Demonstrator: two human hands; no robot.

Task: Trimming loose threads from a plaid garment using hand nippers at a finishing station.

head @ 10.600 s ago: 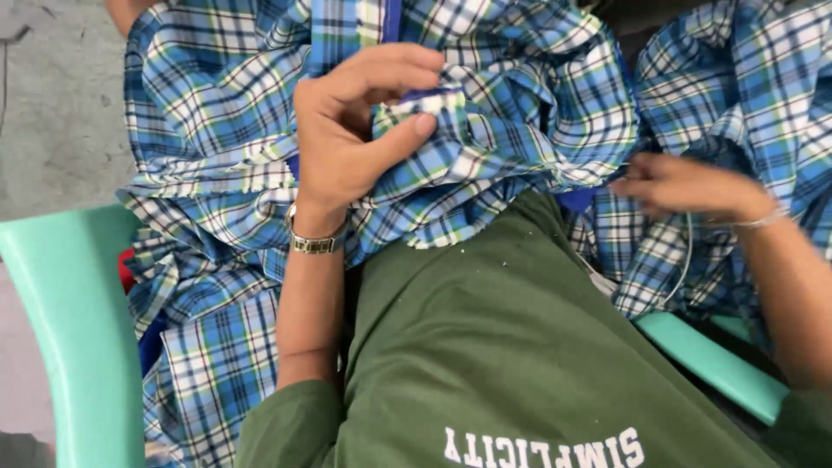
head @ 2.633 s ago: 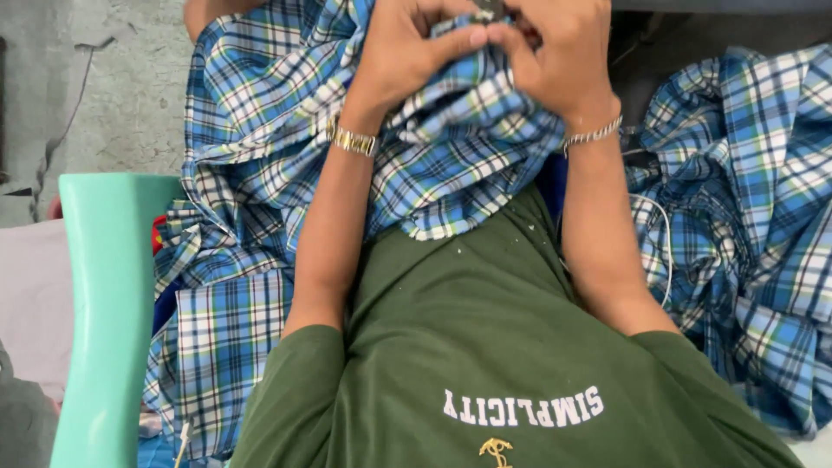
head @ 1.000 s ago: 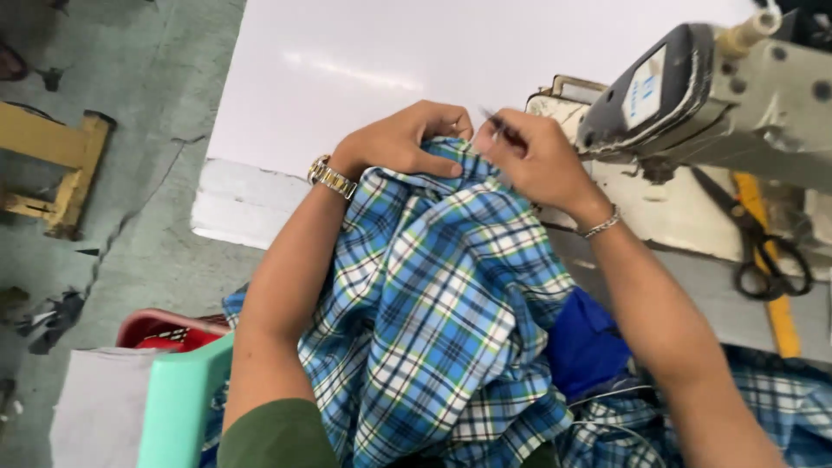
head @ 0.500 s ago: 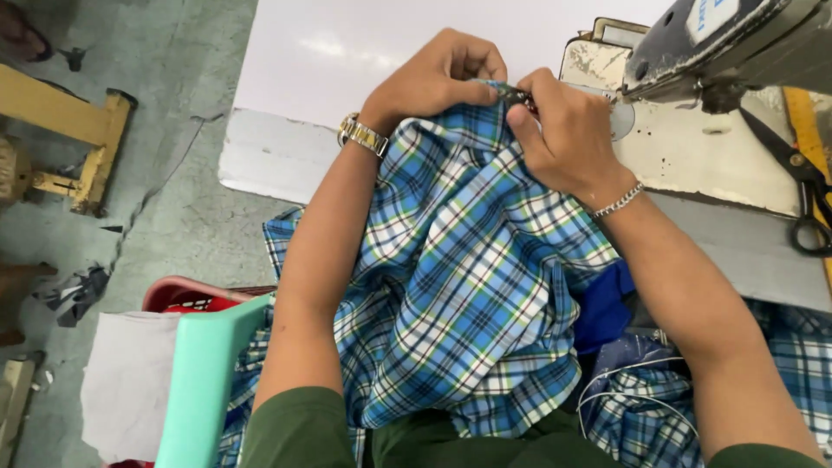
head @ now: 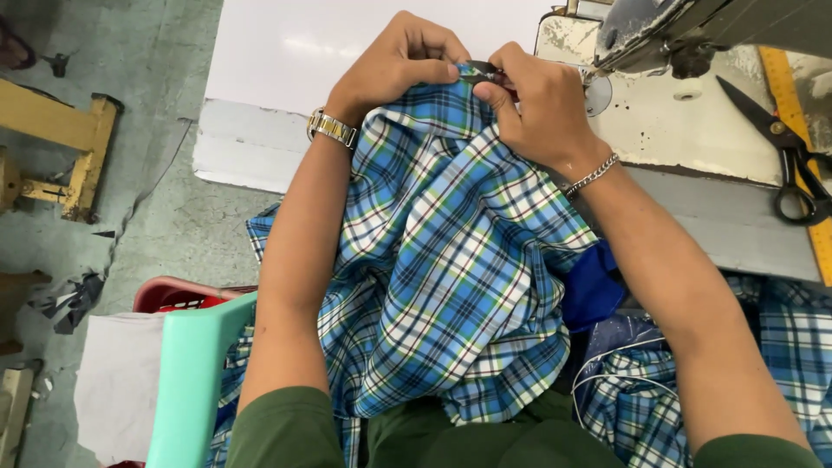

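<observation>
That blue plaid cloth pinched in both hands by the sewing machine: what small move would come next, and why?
Probably sliding the pinched edge rightward under the sewing machine head. Both the left hand and right hand grip the plaid cloth beside it, on the white table.

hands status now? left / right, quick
Left hand: closed, pinching the top edge of the plaid cloth.
Right hand: closed, pinching the same edge beside the left.

Bright, even overhead light; glare whitens the table [head: 347, 52] beyond the left hand [head: 394, 65]; focus sharp, shadows soft.
</observation>
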